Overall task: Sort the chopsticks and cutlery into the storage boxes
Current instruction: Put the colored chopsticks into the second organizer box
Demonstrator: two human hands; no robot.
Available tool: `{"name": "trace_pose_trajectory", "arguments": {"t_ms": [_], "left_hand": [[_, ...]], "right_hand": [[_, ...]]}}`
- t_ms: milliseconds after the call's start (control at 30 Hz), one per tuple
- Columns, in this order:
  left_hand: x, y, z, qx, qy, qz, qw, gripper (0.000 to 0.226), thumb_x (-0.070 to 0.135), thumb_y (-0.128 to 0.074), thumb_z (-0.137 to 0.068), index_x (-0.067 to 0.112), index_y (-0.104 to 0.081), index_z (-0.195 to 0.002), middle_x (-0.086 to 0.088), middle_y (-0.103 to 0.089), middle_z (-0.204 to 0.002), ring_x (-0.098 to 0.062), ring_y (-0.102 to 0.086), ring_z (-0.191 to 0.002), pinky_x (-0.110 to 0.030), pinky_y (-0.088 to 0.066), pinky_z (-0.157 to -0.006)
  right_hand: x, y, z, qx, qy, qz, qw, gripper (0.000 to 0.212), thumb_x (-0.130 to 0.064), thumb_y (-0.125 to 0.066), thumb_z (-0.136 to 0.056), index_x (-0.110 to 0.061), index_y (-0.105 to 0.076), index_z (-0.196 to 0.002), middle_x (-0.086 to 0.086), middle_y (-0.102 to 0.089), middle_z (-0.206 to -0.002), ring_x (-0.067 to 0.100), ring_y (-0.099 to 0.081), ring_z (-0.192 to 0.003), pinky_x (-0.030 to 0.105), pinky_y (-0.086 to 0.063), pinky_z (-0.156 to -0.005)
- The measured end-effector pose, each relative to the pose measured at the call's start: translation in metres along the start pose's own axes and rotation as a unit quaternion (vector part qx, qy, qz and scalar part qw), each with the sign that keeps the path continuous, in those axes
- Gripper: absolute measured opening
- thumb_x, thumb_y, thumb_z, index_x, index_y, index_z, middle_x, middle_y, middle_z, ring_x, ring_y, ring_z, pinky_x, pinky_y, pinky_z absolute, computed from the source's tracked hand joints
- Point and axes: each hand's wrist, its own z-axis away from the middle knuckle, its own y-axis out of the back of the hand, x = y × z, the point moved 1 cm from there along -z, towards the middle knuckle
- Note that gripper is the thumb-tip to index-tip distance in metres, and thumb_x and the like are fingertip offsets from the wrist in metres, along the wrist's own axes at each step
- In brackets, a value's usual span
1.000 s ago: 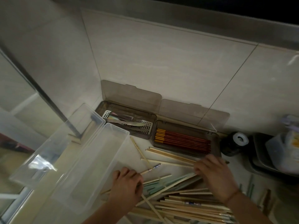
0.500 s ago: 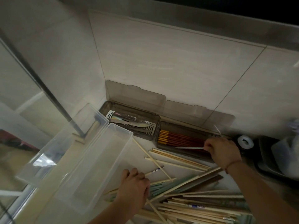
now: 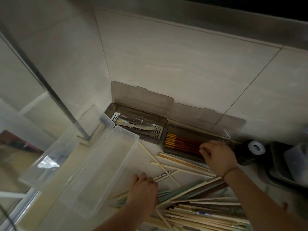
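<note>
From the head camera, looking down into a tiled counter corner: right hand reaching over the near right end of the smoky box on the right, fingers curled down onto the red-and-yellow chopsticks lying side by side inside; whether pinching one or only touching, cannot tell. Left hand resting low on the counter among the loose chopsticks, fingers bent over the end of a patterned chopstick, with pale green ones just under the palm; an actual grip, cannot tell. More pale wooden sticks fanned between the two hands, one thin stick crossing the rest diagonally. To the left of the red set, a second smoky box with metal cutlery on a slotted tray, lid standing open against the wall. Nearer and left, two clear tubs side by side, angled. Far right, a dark roll with a white core just beside the chopstick box.
</note>
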Motion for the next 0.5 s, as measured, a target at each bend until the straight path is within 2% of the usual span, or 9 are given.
{"name": "trace_pose_trajectory", "arguments": {"t_ms": [33, 100, 167, 267, 367, 433, 500], "left_hand": [[0.001, 0.001, -0.001, -0.001, 0.001, 0.000, 1.000, 0.031, 0.033, -0.044, -0.091, 0.020, -0.060, -0.114, -0.002, -0.057, -0.115, -0.027, -0.040, -0.113, -0.046, -0.024, -0.094], [0.003, 0.001, -0.002, -0.006, 0.003, 0.008, 1.000, 0.032, 0.033, -0.046, -0.090, 0.019, -0.061, -0.114, -0.002, -0.057, -0.116, -0.027, -0.039, -0.113, -0.045, -0.025, -0.095], [0.005, 0.002, -0.004, -0.006, 0.008, 0.013, 1.000, 0.031, 0.032, -0.046, -0.090, 0.019, -0.061, -0.114, -0.002, -0.057, -0.117, -0.026, -0.039, -0.114, -0.044, -0.026, -0.096], [0.007, 0.006, -0.003, 0.010, 0.012, 0.031, 0.999, 0.030, 0.031, -0.043, -0.092, 0.020, -0.060, -0.114, 0.000, -0.056, -0.117, -0.024, -0.038, -0.116, -0.042, -0.026, -0.096], [0.009, 0.006, 0.003, 0.064, -0.004, 0.079, 0.995, 0.027, 0.032, -0.040, -0.091, 0.024, -0.059, -0.108, 0.004, -0.055, -0.112, -0.021, -0.041, -0.112, -0.040, -0.028, -0.089], [0.010, 0.002, 0.006, 0.105, -0.027, 0.126, 0.986, 0.017, 0.033, -0.046, -0.082, 0.028, -0.060, -0.090, 0.008, -0.059, -0.093, -0.018, -0.052, -0.095, -0.036, -0.035, -0.078], [0.013, -0.002, 0.007, 0.158, -0.059, 0.159, 0.973, 0.008, 0.036, -0.050, -0.075, 0.031, -0.055, -0.077, 0.014, -0.057, -0.075, -0.013, -0.054, -0.077, -0.030, -0.035, -0.069]], "right_hand": [[-0.009, 0.000, 0.009, 0.048, 0.028, -0.012, 0.998, 0.008, -0.025, -0.064, -0.087, -0.024, -0.071, -0.087, -0.003, -0.061, -0.080, 0.023, -0.058, -0.077, 0.031, -0.049, -0.064], [-0.035, -0.001, 0.030, 0.077, 0.094, -0.048, 0.991, 0.016, -0.029, -0.054, -0.088, -0.025, -0.070, -0.087, -0.006, -0.061, -0.080, 0.018, -0.056, -0.075, 0.030, -0.050, -0.060], [-0.060, -0.009, 0.051, 0.035, 0.159, -0.074, 0.984, 0.017, -0.032, -0.051, -0.088, -0.029, -0.068, -0.089, -0.010, -0.061, -0.084, 0.013, -0.055, -0.079, 0.027, -0.049, -0.063], [-0.085, -0.034, 0.080, -0.042, 0.220, -0.052, 0.973, 0.012, -0.036, -0.055, -0.081, -0.034, -0.065, -0.088, -0.018, -0.060, -0.089, 0.009, -0.056, -0.084, 0.023, -0.050, -0.066], [-0.094, -0.053, 0.095, -0.065, 0.199, -0.019, 0.978, 0.013, -0.040, -0.053, -0.074, -0.036, -0.062, -0.083, -0.018, -0.059, -0.079, 0.011, -0.054, -0.082, 0.026, -0.050, -0.060], [-0.093, -0.053, 0.097, -0.043, 0.181, -0.014, 0.982, 0.013, -0.042, -0.052, -0.074, -0.037, -0.062, -0.081, -0.018, -0.057, -0.073, 0.010, -0.052, -0.080, 0.026, -0.047, -0.060], [-0.085, -0.044, 0.098, -0.019, 0.157, -0.042, 0.986, 0.014, -0.045, -0.052, -0.077, -0.039, -0.063, -0.083, -0.020, -0.058, -0.073, 0.009, -0.051, -0.079, 0.026, -0.045, -0.061]]}}
